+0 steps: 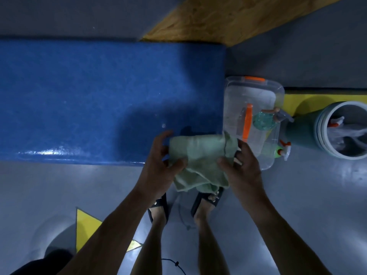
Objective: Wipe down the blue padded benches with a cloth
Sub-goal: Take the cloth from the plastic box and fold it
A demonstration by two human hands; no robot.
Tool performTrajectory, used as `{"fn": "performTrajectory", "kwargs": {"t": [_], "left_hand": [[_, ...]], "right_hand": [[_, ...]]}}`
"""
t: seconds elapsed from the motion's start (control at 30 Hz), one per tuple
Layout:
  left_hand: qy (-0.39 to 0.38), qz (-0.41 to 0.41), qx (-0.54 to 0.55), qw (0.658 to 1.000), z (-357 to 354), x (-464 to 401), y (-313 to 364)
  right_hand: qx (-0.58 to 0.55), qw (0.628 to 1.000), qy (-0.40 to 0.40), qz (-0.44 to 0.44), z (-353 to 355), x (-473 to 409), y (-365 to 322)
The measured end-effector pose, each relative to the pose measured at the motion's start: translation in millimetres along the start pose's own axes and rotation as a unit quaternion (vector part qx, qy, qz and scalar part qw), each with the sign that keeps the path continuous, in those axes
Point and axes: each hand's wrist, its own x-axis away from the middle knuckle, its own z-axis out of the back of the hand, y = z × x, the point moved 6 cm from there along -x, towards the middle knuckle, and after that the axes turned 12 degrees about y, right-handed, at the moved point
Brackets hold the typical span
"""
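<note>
Both hands, my left hand (158, 167) and right hand (241, 167), grip the green cloth (200, 155) above the blue surface's (99, 96) near edge.

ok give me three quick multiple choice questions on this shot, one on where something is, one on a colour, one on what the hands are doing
1. Where is the clear plastic box?
A. on top of the bench
B. on the floor at the right end of the bench
C. inside the bucket

2. What colour is the cloth?
A. pale green
B. red
C. white

3. What are the hands doing?
A. both hang empty
B. only one holds the cloth
C. both hold the cloth

Answers:
1 B, the box sits just past the bench's right edge.
2 A, the fabric is pale green.
3 C, the left hand and right hand each grip a side of it.
</note>
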Motion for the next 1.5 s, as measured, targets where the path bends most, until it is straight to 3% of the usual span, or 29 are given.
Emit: {"fn": "performTrajectory", "kwargs": {"t": [0.1,0.17,0.4,0.47,0.6,0.8,1.0,1.07,1.17,1.27,1.33,1.4,1.5], "left_hand": [[-0.002,-0.042,-0.06,0.997,-8.9,-5.8,7.2],[0.019,-0.05,-0.069,0.996,-12.1,-8.9,8.3],[0.068,-0.038,0.011,0.997,-9.4,-11.8,10.7],[0.034,-0.029,0.013,0.999,-10.6,-11.0,10.3],[-0.03,-0.056,-0.102,0.993,-13.2,-4.1,12.4],[-0.01,-0.209,-0.302,0.93,-13.6,11.8,24.5],[-0.004,-0.304,-0.438,0.846,-13.8,19.0,20.7],[-0.037,-0.288,-0.414,0.863,-13.8,16.8,17.7],[-0.08,-0.163,-0.309,0.934,-11.1,12.8,9.0],[-0.062,-0.077,-0.245,0.964,-10.8,11.2,-10.8],[-0.052,-0.034,-0.237,0.97,-12.9,15.4,-25.6],[-0.049,-0.016,-0.237,0.97,-17.4,20.1,-34.3],[-0.007,-0.026,-0.257,0.966,-25.5,19.6,-30.0]], "right_hand": [[0.021,0.992,0.104,0.069,3.8,-12.8,-20.9],[0.013,0.988,0.119,0.099,0.3,-21.9,-37.2],[0.067,0.997,-0.036,0.029,-12.8,-25.6,-29.2],[0.038,0.997,-0.048,0.052,-7.8,-19.3,-33.8],[0.057,0.986,-0.073,0.141,3.4,-6.4,-48.3],[0.182,0.962,-0.133,0.151,6.9,10.5,-34.2],[0.289,0.923,-0.107,0.233,15.0,11.4,-23.3],[0.262,0.938,-0.111,0.196,18.6,7.0,-16.5],[0.011,0.99,-0.134,-0.028,15.3,11.8,-7.1],[-0.159,0.968,-0.121,-0.15,4.0,19.0,2.5],[-0.112,0.985,-0.07,-0.113,2.7,10.7,5.9],[0.007,1.0,0.013,-0.021,3.8,-3.5,3.3],[0.098,0.981,0.123,0.116,-3.9,-16.9,-12.3]]}}
